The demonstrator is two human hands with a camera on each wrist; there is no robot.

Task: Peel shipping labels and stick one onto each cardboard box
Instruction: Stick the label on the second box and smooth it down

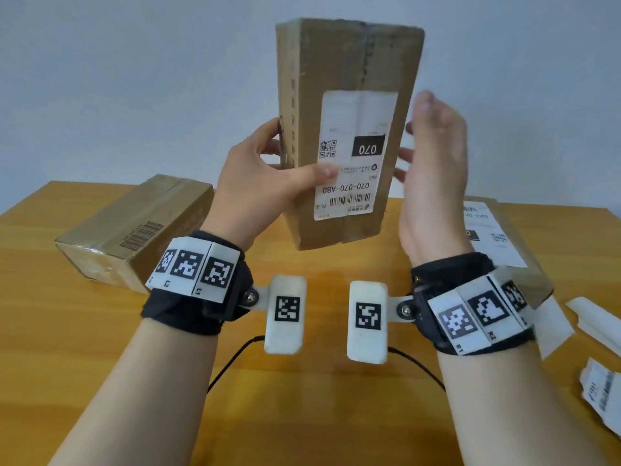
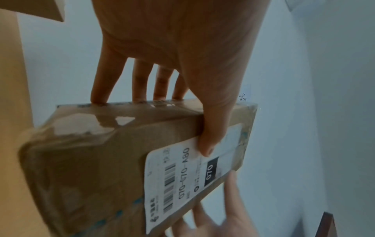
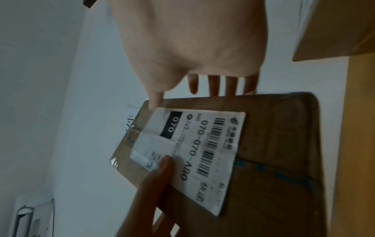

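Three cardboard boxes were seen from the head view: one box (image 1: 346,129) was held upright above the wooden table (image 1: 319,398), its white shipping label (image 1: 353,156) already stuck on the near face. It was gripped by the left hand (image 1: 265,183), thumb pressed on the label, fingers wrapped behind. The right hand (image 1: 433,176) was kept open beside the box's right edge, nothing held; contact could not be told. A second box (image 1: 134,227) was left lying at the left, a labelled third (image 1: 497,237) at the right.

From the left wrist, the thumb (image 2: 209,137) was shown pinning the label's edge, fingers on the far side.

From the right wrist, straight fingers (image 3: 213,86) were seen at the box's edge.

The box was judged light and stiff, its taped faces slippery; the bare long edges were judged the safest hold.
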